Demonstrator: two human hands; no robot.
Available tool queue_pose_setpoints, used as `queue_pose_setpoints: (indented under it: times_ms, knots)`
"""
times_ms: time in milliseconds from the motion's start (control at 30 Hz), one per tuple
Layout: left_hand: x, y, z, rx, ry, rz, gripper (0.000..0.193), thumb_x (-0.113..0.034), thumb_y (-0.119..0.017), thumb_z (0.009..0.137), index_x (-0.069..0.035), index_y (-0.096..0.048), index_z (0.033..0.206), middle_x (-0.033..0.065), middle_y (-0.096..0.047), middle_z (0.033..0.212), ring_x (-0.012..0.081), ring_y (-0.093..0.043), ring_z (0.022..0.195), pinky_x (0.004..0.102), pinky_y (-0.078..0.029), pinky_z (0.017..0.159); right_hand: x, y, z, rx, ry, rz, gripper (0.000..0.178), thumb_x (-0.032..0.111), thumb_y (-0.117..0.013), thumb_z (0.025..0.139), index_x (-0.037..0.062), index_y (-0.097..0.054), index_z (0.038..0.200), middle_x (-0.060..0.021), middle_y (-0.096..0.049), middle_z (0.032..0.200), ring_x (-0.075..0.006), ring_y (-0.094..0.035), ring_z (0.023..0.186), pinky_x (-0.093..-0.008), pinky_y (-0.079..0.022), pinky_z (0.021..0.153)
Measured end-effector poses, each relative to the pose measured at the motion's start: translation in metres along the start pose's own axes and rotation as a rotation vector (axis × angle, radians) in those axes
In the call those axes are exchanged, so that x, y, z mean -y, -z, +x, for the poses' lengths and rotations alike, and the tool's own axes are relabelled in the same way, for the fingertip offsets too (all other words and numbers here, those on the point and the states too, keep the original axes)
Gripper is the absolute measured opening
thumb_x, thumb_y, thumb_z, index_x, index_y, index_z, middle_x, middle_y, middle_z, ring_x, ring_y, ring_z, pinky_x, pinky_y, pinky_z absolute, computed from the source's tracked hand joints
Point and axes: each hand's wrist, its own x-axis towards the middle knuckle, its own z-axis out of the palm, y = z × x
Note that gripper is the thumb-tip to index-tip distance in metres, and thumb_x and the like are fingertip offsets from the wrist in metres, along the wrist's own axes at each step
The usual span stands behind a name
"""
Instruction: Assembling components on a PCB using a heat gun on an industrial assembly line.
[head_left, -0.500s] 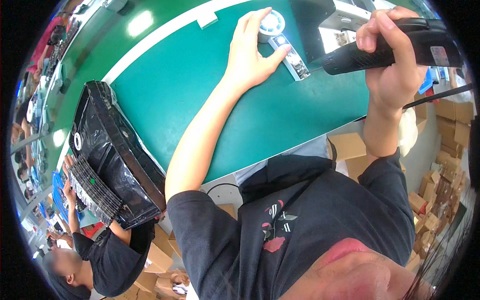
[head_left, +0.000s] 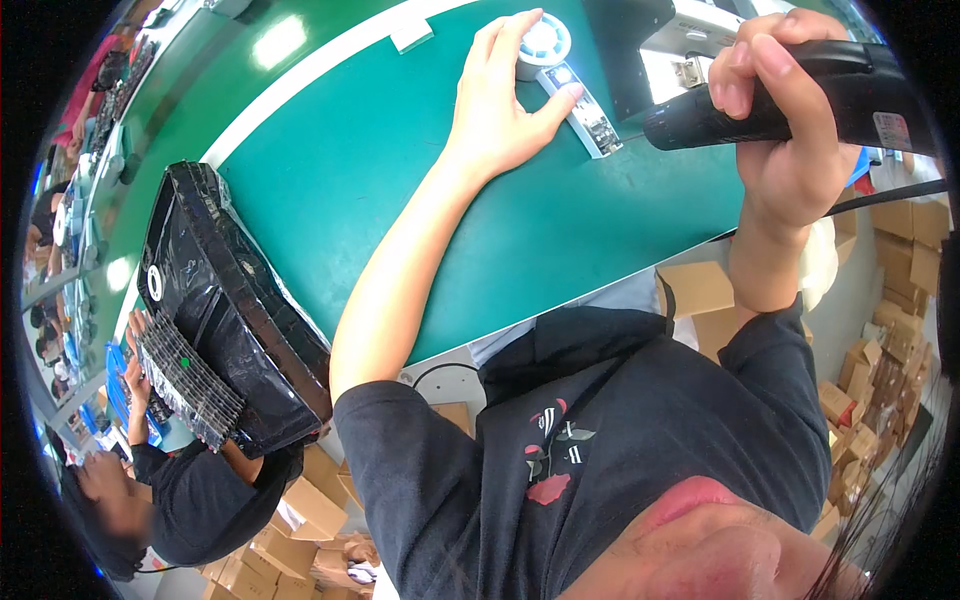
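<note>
A small handheld fan lies on the green work table (head_left: 520, 250), its round white-and-blue head (head_left: 543, 45) at the far end. Its narrow white handle (head_left: 592, 125) shows a bare circuit board inside. My left hand (head_left: 497, 115) grips the fan, fingers round the head and thumb pressed on the handle. In my right hand (head_left: 785, 120) is a black electric screwdriver (head_left: 697, 120), held nearly level. Its thin bit points left and reaches the near end of the handle; whether it sits in a screw is too small to tell.
A black-lined bin (head_left: 240, 320) stands at the table's left, with a stack of clear trays (head_left: 190, 380) beside it. Behind the fan is a machine with a dark side and white top (head_left: 690, 25). Cardboard boxes (head_left: 865, 390) pile at right. A co-worker (head_left: 210, 500) is at lower left.
The screwdriver and my right hand have shifted very slightly, while my left hand keeps its hold on the fan. At lower left the co-worker has leaned down, a hand near the head.
</note>
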Motion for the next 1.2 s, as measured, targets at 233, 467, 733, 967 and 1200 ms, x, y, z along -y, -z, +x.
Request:
queue_pose_setpoints:
  times_ms: [233,467,733,967,1200]
  knots:
    - [-0.002,-0.002,0.002,0.01,0.031,-0.015,0.073,-0.015,-0.078,0.074,-0.001,-0.045,0.138,0.0242,-0.051,0.128,0.0397,-0.051,0.121,0.043,-0.041,0.105,-0.005,0.007,0.005,0.077,0.073,-0.017,0.017,0.005,-0.06,0.088,0.0023,-0.049,0.1,-0.0084,-0.053,0.071,-0.0158,-0.05,0.052,-0.0274,-0.045,0.052]
    - [-0.001,0.001,0.0,0.001,0.024,0.014,0.07,-0.015,-0.078,0.074,-0.001,-0.046,0.136,0.0239,-0.051,0.128,0.0399,-0.051,0.121,0.0432,-0.042,0.104,-0.019,0.002,0.008,0.141,0.116,0.417,0.021,0.001,-0.06,0.085,0.0018,-0.047,0.101,-0.0086,-0.052,0.07,-0.0159,-0.05,0.052,-0.0276,-0.044,0.051]
    - [-0.002,-0.004,0.004,-0.012,0.003,-0.015,0.07,-0.014,-0.079,0.073,-0.002,-0.047,0.135,0.0238,-0.052,0.126,0.04,-0.052,0.119,0.0433,-0.043,0.103,0.005,0.01,0.009,0.083,0.08,0.022,0.022,0.003,-0.056,0.087,0.0016,-0.044,0.106,-0.0094,-0.052,0.069,-0.0164,-0.049,0.051,-0.029,-0.044,0.053]
    - [-0.001,-0.007,0.003,-0.015,-0.007,-0.006,0.07,-0.015,-0.079,0.073,-0.002,-0.048,0.134,0.0232,-0.052,0.125,0.0394,-0.053,0.118,0.0432,-0.043,0.102,0.007,0.01,0.009,0.105,0.113,0.012,0.022,0.004,-0.056,0.088,0.0015,-0.044,0.108,-0.0089,-0.052,0.069,-0.0163,-0.05,0.052,-0.0293,-0.045,0.054]
    - [0.0,-0.003,0.001,-0.022,0.008,-0.032,0.07,-0.014,-0.079,0.072,-0.002,-0.048,0.133,0.0228,-0.052,0.125,0.039,-0.053,0.118,0.0427,-0.044,0.101,0.0,0.007,0.004,0.074,0.063,0.018,0.02,0.004,-0.056,0.088,0.0019,-0.046,0.106,-0.0088,-0.052,0.07,-0.0167,-0.051,0.053,-0.0298,-0.046,0.054]
